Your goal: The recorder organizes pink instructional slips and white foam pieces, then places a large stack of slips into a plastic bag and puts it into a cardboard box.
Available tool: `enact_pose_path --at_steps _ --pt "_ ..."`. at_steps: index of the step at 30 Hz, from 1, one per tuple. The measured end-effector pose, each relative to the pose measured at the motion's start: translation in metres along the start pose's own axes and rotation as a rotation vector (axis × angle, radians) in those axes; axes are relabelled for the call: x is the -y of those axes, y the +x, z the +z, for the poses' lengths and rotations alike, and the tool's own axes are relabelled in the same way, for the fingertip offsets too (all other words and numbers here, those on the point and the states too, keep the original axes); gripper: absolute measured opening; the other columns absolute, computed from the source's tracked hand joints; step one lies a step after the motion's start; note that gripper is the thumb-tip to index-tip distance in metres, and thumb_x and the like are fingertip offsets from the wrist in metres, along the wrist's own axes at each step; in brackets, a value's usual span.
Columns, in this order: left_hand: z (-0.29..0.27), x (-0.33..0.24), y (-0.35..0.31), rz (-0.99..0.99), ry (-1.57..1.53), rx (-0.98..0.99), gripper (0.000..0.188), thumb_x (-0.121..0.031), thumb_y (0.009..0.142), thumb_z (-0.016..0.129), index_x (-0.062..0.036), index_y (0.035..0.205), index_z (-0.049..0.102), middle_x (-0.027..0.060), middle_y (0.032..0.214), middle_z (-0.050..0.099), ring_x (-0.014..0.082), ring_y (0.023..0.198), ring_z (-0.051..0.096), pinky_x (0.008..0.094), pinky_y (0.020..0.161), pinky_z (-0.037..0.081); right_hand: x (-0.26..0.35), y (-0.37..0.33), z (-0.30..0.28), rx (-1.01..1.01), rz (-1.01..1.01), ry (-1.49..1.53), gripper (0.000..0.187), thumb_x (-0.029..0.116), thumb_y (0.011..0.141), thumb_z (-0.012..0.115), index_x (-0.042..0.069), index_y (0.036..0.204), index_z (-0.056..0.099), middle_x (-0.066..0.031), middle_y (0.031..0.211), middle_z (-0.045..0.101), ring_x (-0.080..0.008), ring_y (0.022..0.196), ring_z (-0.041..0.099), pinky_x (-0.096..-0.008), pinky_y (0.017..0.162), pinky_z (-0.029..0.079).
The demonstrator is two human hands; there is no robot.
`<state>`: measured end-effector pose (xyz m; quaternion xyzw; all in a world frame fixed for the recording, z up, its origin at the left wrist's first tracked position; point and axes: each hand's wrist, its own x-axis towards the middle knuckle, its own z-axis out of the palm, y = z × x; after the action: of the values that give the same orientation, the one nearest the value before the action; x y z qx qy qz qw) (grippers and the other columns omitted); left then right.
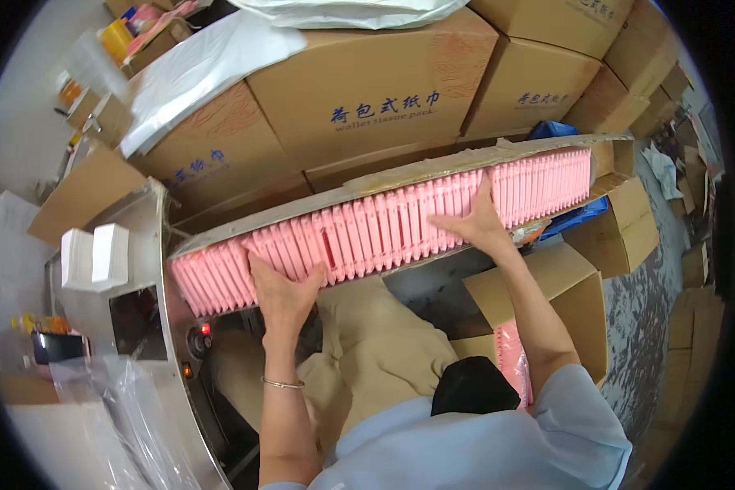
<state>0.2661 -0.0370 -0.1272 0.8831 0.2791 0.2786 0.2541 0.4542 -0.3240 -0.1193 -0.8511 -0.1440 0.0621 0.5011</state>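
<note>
"Starting close in, what sits just beyond the lap?"

"Tan trousers [376, 331] first, then a long row of pink packs [376, 233] standing on edge in a narrow trough [335, 196]. Packed side by side, they probably prop each other upright."

"And the hands?"

"Both lie on that row. The left hand [284, 298] is spread, thumb well apart from the fingers, toward the row's left end. The right hand [483, 230] is spread likewise, farther right. I'd guess the wide span steadies several packs at once; I can't tell how hard either presses."

"Why the dark gap by the left thumb?"

"Two packs part slightly there. The reason doesn't show."

"What's beside the person?"

"On the right, an open carton [567, 318], flap raised, with wrapped pink goods [512, 359] inside, perhaps put there for easy reach. On the left, two white stacks [110, 255] on a metal counter [157, 224], also handy."

"Farthest off?"

"Big brown cartons [384, 73] behind the trough, likely stacked there to leave the working side free. A white plastic sheet [212, 73] drapes over some."
</note>
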Motion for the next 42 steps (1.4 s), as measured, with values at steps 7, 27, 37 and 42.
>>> enact_pose_path --at_steps 7,27,37,42 --pt "0.010 -0.027 0.005 -0.201 -0.074 0.115 0.080 -0.023 0.066 0.080 0.0103 0.125 0.039 0.0282 0.112 0.058 0.0421 0.104 0.060 0.0460 0.091 0.048 0.023 -0.017 0.017 -0.106 -0.009 0.075 0.125 0.036 0.058 0.096 -0.010 0.147 0.021 -0.0257 0.145 0.040 -0.0328 0.136 0.041 -0.0409 0.114 0.032" --pt "-0.249 -0.056 -0.157 -0.614 -0.086 -0.466 0.092 -0.021 0.061 0.087 0.0088 0.132 0.036 0.0219 0.116 0.058 0.0361 0.101 0.064 0.0389 0.086 0.053 0.149 -0.097 0.107 0.478 -0.104 0.483 0.110 0.013 0.054 0.091 -0.005 0.145 0.032 -0.0168 0.134 0.050 -0.0259 0.121 0.053 -0.0372 0.104 0.043" --pt "-0.370 -0.019 -0.272 -1.104 0.292 -0.650 0.076 -0.016 0.071 0.084 0.0051 0.130 0.041 0.0196 0.120 0.061 0.0250 0.103 0.064 0.0371 0.091 0.052 0.325 -0.172 0.280 1.221 -0.676 0.119 0.104 0.048 0.061 0.090 -0.006 0.136 0.043 -0.0233 0.126 0.055 -0.0352 0.118 0.057 -0.0416 0.100 0.046" --pt "-0.408 0.036 -0.264 -1.152 -0.060 -0.555 0.077 -0.023 0.075 0.086 0.0052 0.133 0.044 0.0191 0.127 0.058 0.0272 0.112 0.060 0.0374 0.100 0.047 0.371 -0.150 0.358 1.415 -0.701 -0.327 0.108 0.072 0.064 0.077 -0.013 0.127 0.055 -0.0305 0.119 0.062 -0.0412 0.112 0.061 -0.0422 0.096 0.048"
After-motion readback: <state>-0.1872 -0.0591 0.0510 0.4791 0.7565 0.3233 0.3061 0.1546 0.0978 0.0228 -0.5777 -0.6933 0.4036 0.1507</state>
